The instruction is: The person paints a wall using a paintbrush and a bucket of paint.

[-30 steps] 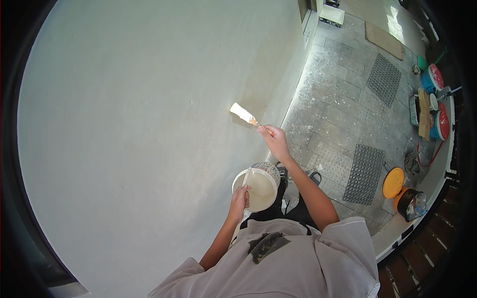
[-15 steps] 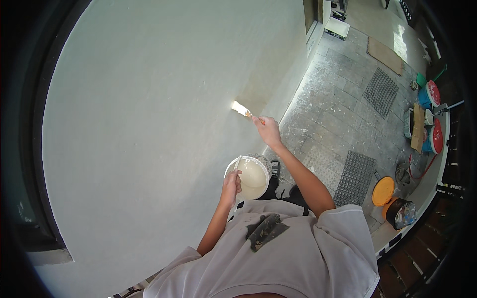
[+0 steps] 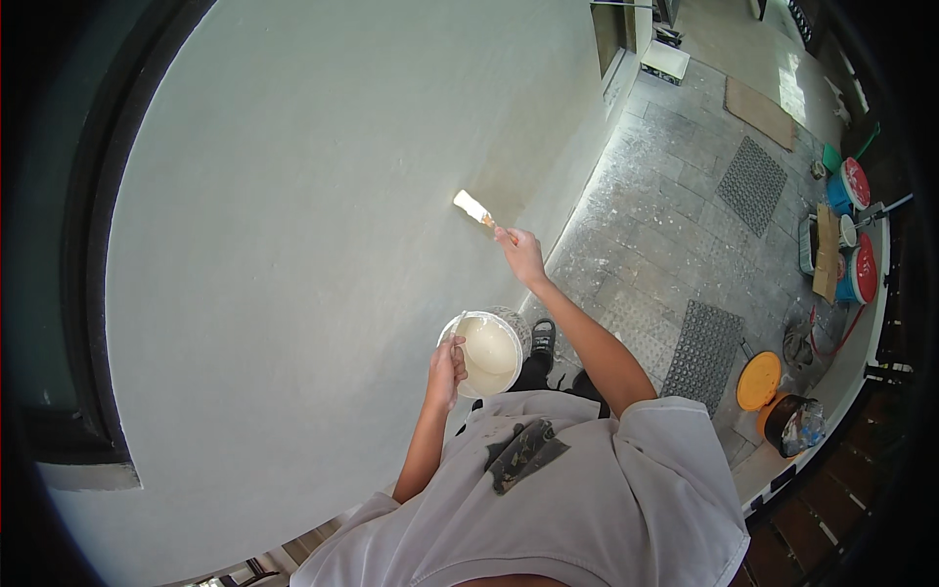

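In my right hand is a paintbrush, its bristles coated white and lying against the pale wall. My fingers are closed round its handle. Beside the bristles, a darker beige patch runs along the wall toward the far corner. Closed on the handle at the left rim of a white bucket, my left hand holds it close to my body. Cream-coloured paint shows inside the bucket.
Paint-spattered grey paving stretches to the right of the wall, with dark perforated mats on it. Along the right edge stand blue buckets with red lids, a piece of cardboard and an orange lid. A dark-framed window is at the left.
The brush has shifted very slightly up and left on the wall. The bucket and my left hand have moved a little left, showing more of my shoe.
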Action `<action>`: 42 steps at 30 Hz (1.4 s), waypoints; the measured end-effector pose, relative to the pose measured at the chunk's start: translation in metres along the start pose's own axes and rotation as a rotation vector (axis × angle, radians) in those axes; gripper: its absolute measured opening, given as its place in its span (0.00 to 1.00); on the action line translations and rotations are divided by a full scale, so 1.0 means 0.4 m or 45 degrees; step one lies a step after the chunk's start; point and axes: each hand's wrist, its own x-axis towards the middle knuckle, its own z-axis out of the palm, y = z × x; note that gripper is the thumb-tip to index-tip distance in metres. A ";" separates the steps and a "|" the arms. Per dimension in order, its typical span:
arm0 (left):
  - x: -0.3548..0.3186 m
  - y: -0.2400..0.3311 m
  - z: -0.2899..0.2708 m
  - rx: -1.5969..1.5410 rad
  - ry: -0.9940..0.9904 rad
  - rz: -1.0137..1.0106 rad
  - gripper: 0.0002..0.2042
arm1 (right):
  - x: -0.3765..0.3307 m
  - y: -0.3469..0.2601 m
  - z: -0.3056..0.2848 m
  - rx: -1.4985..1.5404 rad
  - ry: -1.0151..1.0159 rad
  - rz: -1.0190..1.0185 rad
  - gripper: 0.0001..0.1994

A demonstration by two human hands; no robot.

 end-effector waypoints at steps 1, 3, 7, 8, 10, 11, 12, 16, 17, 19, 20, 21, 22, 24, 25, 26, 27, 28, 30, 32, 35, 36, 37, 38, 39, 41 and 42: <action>-0.004 -0.004 0.002 -0.011 0.000 0.009 0.15 | 0.004 -0.011 0.000 0.014 -0.024 -0.016 0.22; -0.014 -0.010 0.007 -0.011 0.001 0.013 0.15 | 0.005 -0.003 -0.006 0.036 -0.045 -0.025 0.22; -0.019 -0.008 0.021 -0.009 0.020 0.007 0.15 | 0.018 0.049 -0.027 -0.196 0.003 0.009 0.22; -0.021 -0.007 0.022 -0.014 0.026 0.022 0.15 | 0.017 0.050 -0.030 -0.227 -0.009 0.046 0.22; -0.023 -0.005 0.025 -0.015 0.041 0.020 0.15 | 0.010 0.028 -0.039 -0.200 -0.006 0.066 0.21; -0.023 -0.005 0.025 -0.019 0.048 0.021 0.15 | 0.007 0.016 -0.043 -0.179 0.003 0.083 0.20; -0.021 -0.004 0.027 -0.011 0.053 0.013 0.15 | 0.005 0.004 -0.047 -0.174 0.001 0.093 0.20; -0.007 -0.004 0.020 -0.014 0.053 -0.011 0.15 | -0.011 -0.063 -0.039 0.004 0.070 0.013 0.19; 0.000 -0.002 0.014 -0.020 0.053 -0.018 0.15 | -0.018 -0.083 -0.036 0.096 0.100 0.005 0.19; 0.015 0.009 0.022 0.021 0.039 -0.042 0.15 | -0.020 -0.081 -0.040 0.228 0.016 0.124 0.19; 0.027 0.014 0.026 0.051 0.027 -0.061 0.15 | -0.017 -0.078 -0.040 0.355 -0.073 0.234 0.19; 0.041 0.019 0.034 0.082 0.018 -0.078 0.15 | -0.009 -0.047 -0.044 0.373 -0.050 0.256 0.19; 0.061 0.020 0.042 0.073 -0.014 -0.090 0.15 | 0.003 0.000 -0.049 0.191 -0.051 0.251 0.18; 0.090 0.005 0.032 0.104 -0.055 -0.133 0.14 | -0.008 0.071 -0.034 0.031 -0.033 0.287 0.18; 0.112 -0.007 0.019 0.117 -0.070 -0.160 0.14 | -0.018 0.081 -0.030 0.010 0.041 0.289 0.18; 0.137 -0.017 0.005 0.133 -0.087 -0.190 0.13 | -0.023 0.090 -0.024 -0.014 0.117 0.295 0.18; 0.156 -0.020 0.003 0.152 -0.091 -0.245 0.12 | -0.023 0.094 -0.030 -0.006 0.150 0.336 0.18; 0.173 -0.025 -0.002 0.184 -0.101 -0.278 0.12 | -0.028 0.090 -0.032 -0.017 0.097 0.292 0.19; 0.219 -0.038 -0.006 0.270 -0.154 -0.337 0.10 | -0.029 0.081 -0.035 -0.024 0.073 0.289 0.19; 0.266 -0.059 -0.024 0.302 -0.169 -0.410 0.10 | -0.025 0.073 -0.012 0.219 0.006 0.182 0.19; 0.338 -0.089 -0.054 0.367 -0.281 -0.433 0.09 | -0.005 0.091 0.041 0.295 0.015 0.177 0.18; 0.361 -0.100 -0.069 0.375 -0.292 -0.464 0.09 | -0.002 0.135 0.065 0.290 0.030 0.207 0.18; 0.380 -0.102 -0.081 0.412 -0.326 -0.474 0.09 | 0.011 0.186 0.094 0.235 0.087 0.236 0.19; 0.394 -0.105 -0.091 0.447 -0.357 -0.482 0.09 | 0.023 0.238 0.117 0.181 0.141 0.261 0.19; 0.408 -0.115 -0.107 0.452 -0.351 -0.497 0.09 | 0.030 0.290 0.133 0.185 0.138 0.277 0.19; 0.421 -0.122 -0.119 0.507 -0.351 -0.525 0.09 | 0.037 0.383 0.128 -0.189 0.199 0.386 0.19; 0.425 -0.127 -0.130 0.526 -0.348 -0.543 0.09 | 0.040 0.421 0.127 -0.176 0.203 0.408 0.19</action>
